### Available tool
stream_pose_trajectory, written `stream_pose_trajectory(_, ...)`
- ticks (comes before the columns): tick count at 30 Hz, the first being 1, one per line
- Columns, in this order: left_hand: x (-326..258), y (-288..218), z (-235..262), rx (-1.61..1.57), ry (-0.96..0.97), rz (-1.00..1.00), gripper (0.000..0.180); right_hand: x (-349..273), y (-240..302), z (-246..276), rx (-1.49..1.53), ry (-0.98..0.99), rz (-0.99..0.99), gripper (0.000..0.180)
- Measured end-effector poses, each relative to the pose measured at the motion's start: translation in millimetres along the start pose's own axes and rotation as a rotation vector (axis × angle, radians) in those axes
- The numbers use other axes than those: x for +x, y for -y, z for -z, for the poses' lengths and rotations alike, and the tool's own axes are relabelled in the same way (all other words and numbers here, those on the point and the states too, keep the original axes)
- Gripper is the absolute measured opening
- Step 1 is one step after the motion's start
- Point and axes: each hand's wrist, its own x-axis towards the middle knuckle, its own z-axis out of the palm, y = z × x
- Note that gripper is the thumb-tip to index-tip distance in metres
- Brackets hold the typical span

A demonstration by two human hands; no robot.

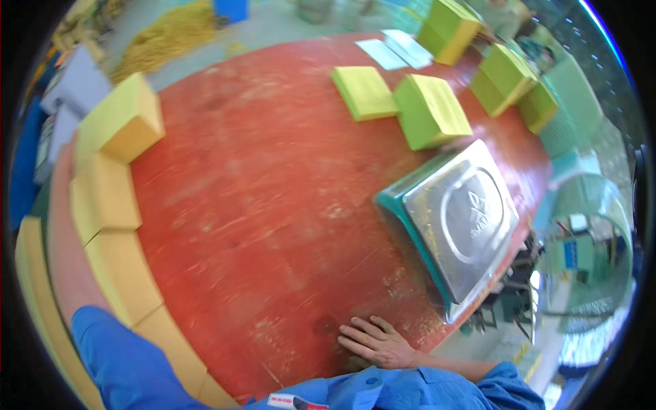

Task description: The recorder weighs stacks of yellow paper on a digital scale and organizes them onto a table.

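My right hand lies flat on the red tabletop near its front edge. Its fingers are stretched out and nothing is in them. Along the left edge, my bare left forearm reaches away beside a row of yellow blocks or boxes. My left hand is at the outer side of the yellow block at the far end of that row; its fingers are hidden and blurred. Right of centre sits a platform scale with a shiny square metal top and teal sides.
Several yellow blocks or stacks stand at the far right, with pale blue sheets behind. Another person is at the far right edge. A yellow-brown heap lies on the floor, and a clear round guard is at right.
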Motion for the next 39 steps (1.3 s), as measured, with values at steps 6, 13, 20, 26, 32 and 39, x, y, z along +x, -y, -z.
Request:
stream_pose_trajectory(6, 36.8, -18.3, -97.7, 0.346, 0.273, -0.152, 0.063, 9.8, -4.5, -2.9, -0.026, 0.113, 0.028, 0.055)
stream_pose_trajectory(13, 19.5, -122.5, -185.4, 0.051, 0.430, -0.377, 0.083, 6.2, 2.3, -10.3, -0.009, 0.038, 0.039, 0.056)
stream_pose_trajectory(20, -161.1, -239.5, -254.4, 0.083, 0.609, -0.646, 0.079, -2.1, 1.4, -3.5, 0.091, -0.094, 0.118, 0.054)
stream_pose_trajectory(26, -310.4, -265.7, -232.3, 0.130, 0.691, -0.545, 0.077, -11.1, -18.4, -7.3, 0.213, -0.218, 0.212, 0.057)
stream_pose_trajectory(32, -406.8, -283.1, -182.7, 0.251, 0.752, -0.305, 0.072, -51.7, -63.9, 93.3, 1.357, 0.044, 0.209, 0.038)
stream_pose_trajectory(39, -367.8, -374.8, -266.5, 0.206, 0.488, -0.236, 0.064, -112.5, -206.6, 223.5, 1.428, -0.273, 0.272, 0.033)
